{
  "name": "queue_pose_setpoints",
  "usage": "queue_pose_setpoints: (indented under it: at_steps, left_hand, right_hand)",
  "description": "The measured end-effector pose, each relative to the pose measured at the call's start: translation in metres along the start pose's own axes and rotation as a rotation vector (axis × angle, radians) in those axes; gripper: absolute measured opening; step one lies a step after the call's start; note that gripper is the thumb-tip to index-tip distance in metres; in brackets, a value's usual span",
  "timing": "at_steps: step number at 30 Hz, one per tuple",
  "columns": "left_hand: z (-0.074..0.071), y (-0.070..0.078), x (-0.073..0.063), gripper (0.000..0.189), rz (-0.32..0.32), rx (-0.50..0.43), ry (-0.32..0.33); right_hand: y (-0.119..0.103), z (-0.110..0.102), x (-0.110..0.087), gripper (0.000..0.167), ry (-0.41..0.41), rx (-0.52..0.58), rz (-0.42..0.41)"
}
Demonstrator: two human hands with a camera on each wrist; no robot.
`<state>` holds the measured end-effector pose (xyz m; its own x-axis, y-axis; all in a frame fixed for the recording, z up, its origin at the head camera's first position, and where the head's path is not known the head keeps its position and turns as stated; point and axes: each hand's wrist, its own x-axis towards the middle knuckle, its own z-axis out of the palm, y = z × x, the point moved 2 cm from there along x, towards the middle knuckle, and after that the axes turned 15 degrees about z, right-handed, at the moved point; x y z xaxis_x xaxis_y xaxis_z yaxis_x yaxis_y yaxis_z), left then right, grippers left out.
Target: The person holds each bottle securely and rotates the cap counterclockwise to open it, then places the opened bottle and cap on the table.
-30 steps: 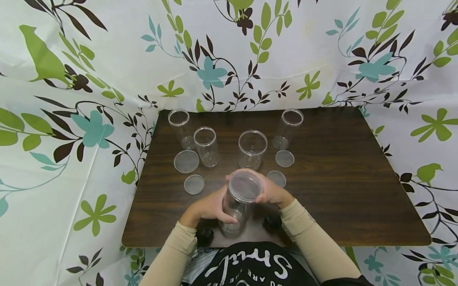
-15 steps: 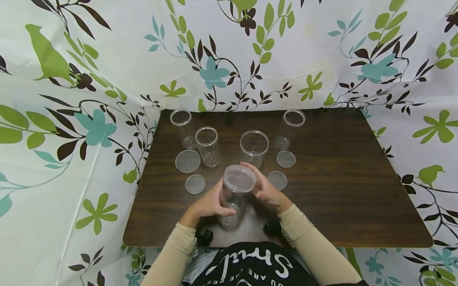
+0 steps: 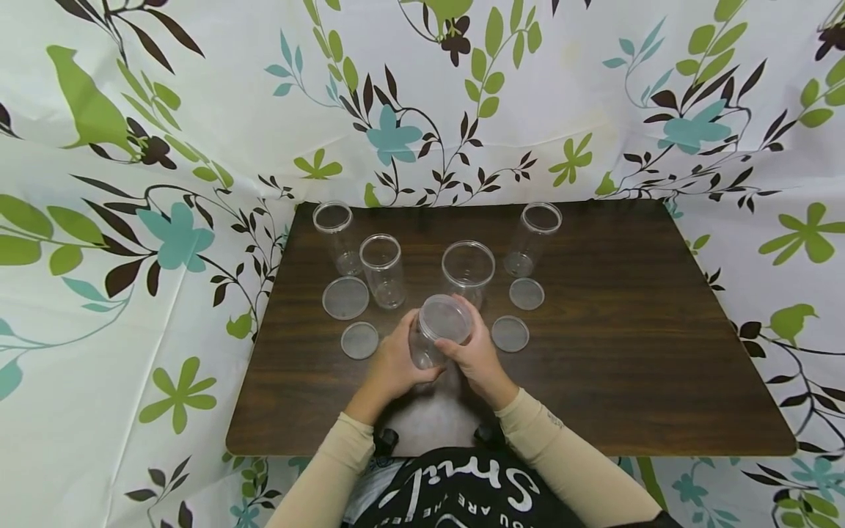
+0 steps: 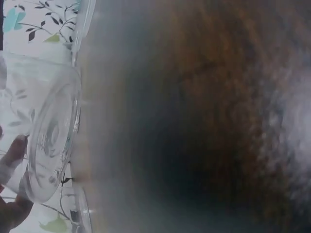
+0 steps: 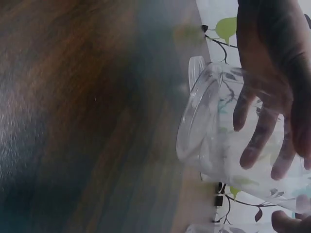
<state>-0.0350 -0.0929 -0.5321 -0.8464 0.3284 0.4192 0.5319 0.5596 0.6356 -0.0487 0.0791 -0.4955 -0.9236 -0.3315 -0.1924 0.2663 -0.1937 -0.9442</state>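
Both hands hold a clear, lidded plastic jar (image 3: 425, 350) in the head view, over the near middle of the table. My left hand (image 3: 392, 364) grips its left side, with the thumb across the near face. My right hand (image 3: 480, 361) grips it high on the right, its thumb at the edge of the frosted-looking lid (image 3: 444, 317). The lid sits on top of the jar. Through the clear wall, in the right wrist view, the jar (image 5: 204, 121) shows fingers spread along it. Its round base appears in the left wrist view, where the jar (image 4: 53, 131) is tilted over the wood.
Open clear jars stand behind: two at left (image 3: 332, 235) (image 3: 383, 271), a wide one (image 3: 468, 268) and one at right (image 3: 533, 238). Several loose lids lie flat, including a large lid (image 3: 346, 298) and a small lid (image 3: 510, 334). A dark wooden table (image 3: 627, 352) bears them.
The jar has moved away from the body and now leans, its lid facing up. My right hand has shifted from behind the jar to its right side, thumb now at the lid.
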Motion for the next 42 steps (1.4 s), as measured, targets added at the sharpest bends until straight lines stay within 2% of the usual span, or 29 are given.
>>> queue_pose_setpoints:
  at_steps: [3,7,9,12,14,16,18,20,22,25,28,29,32,36,39,42]
  left_hand:
    - [-0.001,0.001,0.000,0.108,0.025,-0.054,-0.017]
    - [-0.009,0.001,0.001,0.113,0.059,-0.249,-0.106]
    - [-0.013,0.003,0.001,0.115,0.071,-0.348,-0.181]
    - [-0.015,0.008,0.000,0.116,0.094,-0.491,-0.312]
    - [-0.013,0.011,0.000,0.109,0.118,-0.586,-0.396]
    - [-0.011,0.014,0.000,0.101,0.141,-0.672,-0.458]
    - [-0.008,0.015,0.000,0.096,0.167,-0.729,-0.489]
    - [-0.006,0.016,0.000,0.096,0.168,-0.786,-0.491]
    - [-0.004,0.016,0.000,0.102,0.167,-0.803,-0.462]
    - [-0.004,0.015,0.001,0.111,0.149,-0.795,-0.402]
    - [-0.006,0.014,-0.001,0.115,0.096,-0.738,-0.318]
    - [-0.007,0.014,-0.001,0.115,0.072,-0.693,-0.280]
    - [-0.014,0.017,0.000,0.113,-0.001,-0.575,-0.150]
    - [-0.014,0.016,0.003,0.113,-0.014,-0.422,0.003]
    - [-0.007,0.012,0.005,0.112,0.007,-0.232,0.061]
    - [-0.004,0.015,0.006,0.109,0.035,-0.015,0.102]
  right_hand:
    - [-0.002,-0.001,0.001,0.117,0.014,-0.031,-0.013]
    - [-0.009,-0.009,0.002,0.111,-0.106,-0.136,-0.042]
    - [-0.014,-0.016,0.003,0.107,-0.225,-0.199,-0.081]
    - [-0.020,-0.025,0.008,0.103,-0.477,-0.226,-0.127]
    - [-0.022,-0.029,0.012,0.099,-0.662,-0.205,-0.135]
    - [-0.023,-0.033,0.015,0.097,-0.808,-0.180,-0.117]
    - [-0.022,-0.035,0.016,0.099,-0.888,-0.177,-0.112]
    - [-0.020,-0.037,0.017,0.102,-0.913,-0.178,-0.108]
    - [-0.018,-0.038,0.016,0.106,-0.905,-0.161,-0.105]
    - [-0.013,-0.038,0.015,0.111,-0.889,-0.078,-0.076]
    - [-0.005,-0.038,0.013,0.109,-0.850,0.035,-0.040]
    - [-0.003,-0.038,0.012,0.108,-0.822,0.063,-0.034]
    - [0.005,-0.037,0.012,0.110,-0.680,0.101,-0.049]
    - [0.010,-0.028,0.009,0.114,-0.457,0.088,-0.153]
    - [0.008,-0.019,0.002,0.118,-0.294,0.037,-0.210]
    - [0.006,-0.010,-0.003,0.120,-0.145,-0.026,-0.188]
